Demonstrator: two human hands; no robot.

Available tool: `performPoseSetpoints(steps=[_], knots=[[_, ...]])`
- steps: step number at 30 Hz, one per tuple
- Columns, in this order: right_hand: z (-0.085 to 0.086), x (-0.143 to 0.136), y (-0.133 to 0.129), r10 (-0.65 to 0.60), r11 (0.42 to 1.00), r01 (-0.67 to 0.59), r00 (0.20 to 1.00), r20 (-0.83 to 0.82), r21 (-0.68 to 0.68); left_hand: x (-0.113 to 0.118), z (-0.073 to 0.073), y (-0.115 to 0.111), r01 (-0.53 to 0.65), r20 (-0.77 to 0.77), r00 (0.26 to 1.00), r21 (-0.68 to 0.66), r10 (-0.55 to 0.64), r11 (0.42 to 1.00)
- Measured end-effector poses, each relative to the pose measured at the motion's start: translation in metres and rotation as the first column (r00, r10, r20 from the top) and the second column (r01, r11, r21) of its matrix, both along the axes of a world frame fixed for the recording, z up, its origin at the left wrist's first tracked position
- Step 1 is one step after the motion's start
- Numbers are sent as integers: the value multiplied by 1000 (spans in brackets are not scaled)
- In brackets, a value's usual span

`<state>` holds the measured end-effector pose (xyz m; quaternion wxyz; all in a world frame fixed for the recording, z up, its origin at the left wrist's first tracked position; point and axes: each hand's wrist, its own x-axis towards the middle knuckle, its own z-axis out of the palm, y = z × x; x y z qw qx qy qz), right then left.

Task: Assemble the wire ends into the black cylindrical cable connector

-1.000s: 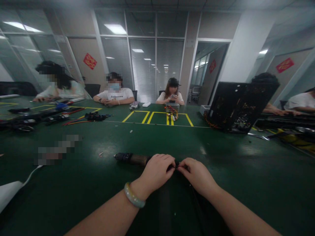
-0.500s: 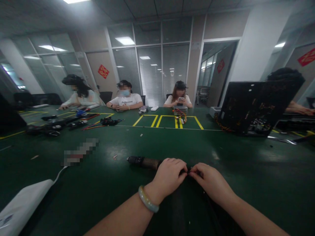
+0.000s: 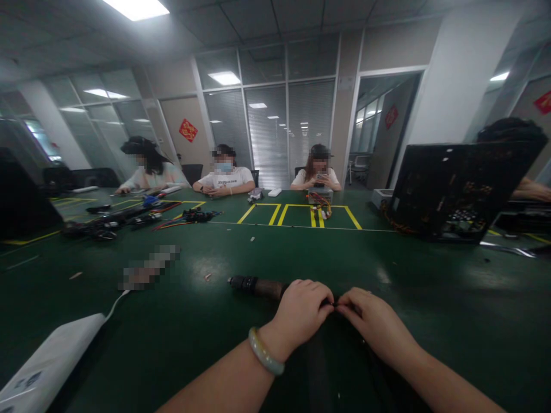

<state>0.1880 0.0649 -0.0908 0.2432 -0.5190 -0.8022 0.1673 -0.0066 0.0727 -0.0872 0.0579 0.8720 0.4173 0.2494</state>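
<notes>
Pinching a small, mostly hidden dark piece [image 3: 336,303] with left hand [image 3: 303,312] and right hand [image 3: 379,321], near a ridged brown-and-black cylinder [image 3: 263,288] on glossy green tabletop [image 3: 193,338].

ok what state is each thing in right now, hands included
left hand, pinched, contents too dark to tell
right hand, pinched, contents unclear too
dark cylinder, lying on its side, partly hidden
black case, standing
white block, lying flat
white cord, curving, slack
far door, open
bangle, worn
</notes>
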Motion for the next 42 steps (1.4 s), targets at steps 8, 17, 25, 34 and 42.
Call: performPoseSetpoints(steps=[8,17,25,34,42], knots=[[1,0,-1,34,998,-36,998,46,53,-1,-3,1,-5,15,1000,2,5,1000],[4,0,2,18,1000,-19,998,52,24,3,4,-5,-55,-2,998,-17,55,998],[3,1,-3,-67,989,59,997,-50,-135,5,3,-4,-65,11,998,-16,65,998],[4,4,-1,-70,973,45,992,-104,-228,5,1,-4,-72,12,997,-13,73,997],[-4,0,2,-62,960,1,976,-207,-281,4,4,-4,-66,-7,998,-21,66,998]])
